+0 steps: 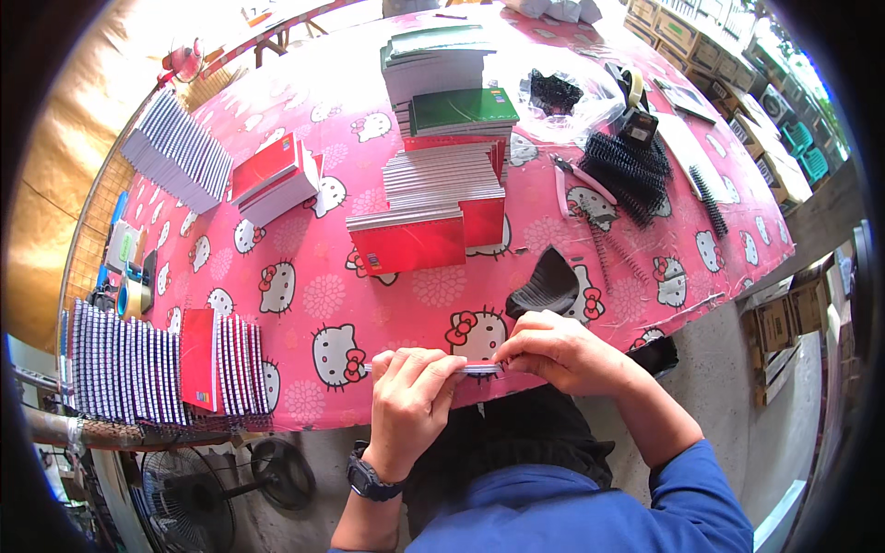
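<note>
- Left hand (412, 392) clenched over a thin notebook (479, 368) held edge-on at the near edge of the table (369, 304); fingers wrap its left part, black wristwatch (369, 479) on that wrist.
- Right hand (562, 350) pinches the notebook's right end, fingertips on its edge. Both hands touch the same notebook, side by side.
- Notebook sits level, just over the table's front edge, above the person's lap.
- Table covered in a pink cartoon-cat cloth.
- Just beyond the right hand: curved stack of black plastic combs (546, 284).
- Centre of table: long stack of red-covered notebooks (433, 207), a green-covered one (464, 109) on the pile behind.
- Left near edge: row of bound notebooks standing on edge (157, 364), one red cover among them.
- Far left: another fanned stack (175, 161); small red stack (277, 180) beside it.
- Right: heap of black binding spirals (627, 170), pink-handled pliers (579, 180) next to it.
- Floor fan (198, 502) below the table, left.
</note>
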